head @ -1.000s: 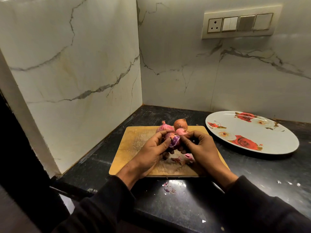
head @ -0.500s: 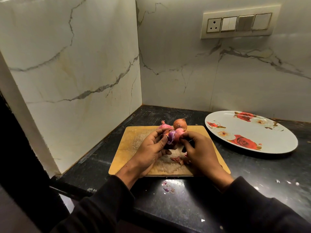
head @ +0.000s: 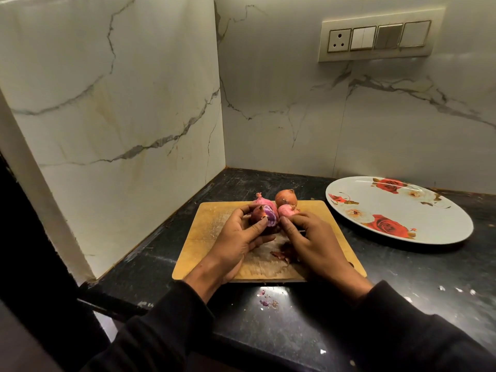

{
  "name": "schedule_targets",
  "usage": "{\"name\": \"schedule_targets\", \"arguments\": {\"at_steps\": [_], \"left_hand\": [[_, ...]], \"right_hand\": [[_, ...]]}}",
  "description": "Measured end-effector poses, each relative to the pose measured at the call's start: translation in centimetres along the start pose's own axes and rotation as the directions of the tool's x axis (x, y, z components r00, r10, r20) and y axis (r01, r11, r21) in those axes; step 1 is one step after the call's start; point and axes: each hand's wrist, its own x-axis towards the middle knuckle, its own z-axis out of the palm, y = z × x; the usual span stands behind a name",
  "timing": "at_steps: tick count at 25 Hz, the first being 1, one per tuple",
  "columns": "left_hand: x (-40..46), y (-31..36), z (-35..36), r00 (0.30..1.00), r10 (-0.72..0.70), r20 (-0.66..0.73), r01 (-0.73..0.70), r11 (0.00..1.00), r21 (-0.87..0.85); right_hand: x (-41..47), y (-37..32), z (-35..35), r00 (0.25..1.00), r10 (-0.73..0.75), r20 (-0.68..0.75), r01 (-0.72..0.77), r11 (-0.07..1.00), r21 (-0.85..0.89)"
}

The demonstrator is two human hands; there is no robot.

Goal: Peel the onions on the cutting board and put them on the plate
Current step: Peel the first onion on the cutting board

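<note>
- The marble walls [head: 112, 108] meet in a corner in front of me, with a switch panel [head: 378, 36] on the right-hand one.
- The dark desk [head: 402, 275] carries everything; pale specks lie on it to my right.
- The flowered plate [head: 397, 210] sits on the desk to the right of the cutting board, just beside its far corner, and I see no onion on it.
- The wooden cutting board [head: 212, 232] lies straight ahead, near the desk's front edge.
- My left hand [head: 239, 237] has its fingers and thumb curled round the half-peeled onion [head: 264, 217], holding it above the board; purple flesh shows on its right side.
- My right hand [head: 311, 237] is curled beside that onion, fingertips bunched; I cannot tell whether they pinch a strip of skin.
- Three unpeeled onions [head: 285, 198] sit clustered at the board's far edge, just behind my hands.
- Skin scraps [head: 280, 255] lie on the board between my hands.
- Smaller skin bits [head: 268, 302] lie on the desk just in front of the board.
</note>
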Motion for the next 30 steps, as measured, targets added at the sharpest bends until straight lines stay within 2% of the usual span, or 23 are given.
{"name": "schedule_targets", "arguments": {"at_steps": [4,8,15,23,27,30], "left_hand": [[0.14,-0.29,-0.08,1.0,-0.018,0.024,0.017,0.999,0.051],[0.25,-0.43,-0.26,0.998,-0.026,0.058,0.022,0.998,0.067],[0.16,-0.77,-0.36,0.997,0.003,0.082,-0.016,0.986,0.165],[0.2,-0.87,-0.25,0.995,-0.008,0.101,-0.009,0.987,0.163],[0.25,-0.79,-0.25,0.995,-0.027,0.096,0.015,0.991,0.131],[0.42,-0.77,-0.39,0.996,-0.028,0.084,0.021,0.996,0.082]], "right_hand": [[-0.01,-0.13,-0.29,0.997,0.06,-0.053,-0.053,0.991,0.125],[-0.26,-0.61,-0.23,0.995,0.035,-0.092,-0.02,0.987,0.159],[-0.36,-0.81,0.33,0.991,-0.011,-0.135,0.016,0.999,0.042],[-0.36,-0.84,0.31,0.983,-0.063,-0.17,0.056,0.997,-0.046],[-0.28,-0.55,0.28,0.981,0.016,-0.195,-0.009,0.999,0.036],[-0.31,-0.52,0.17,0.991,0.03,-0.133,-0.007,0.985,0.171]]}}
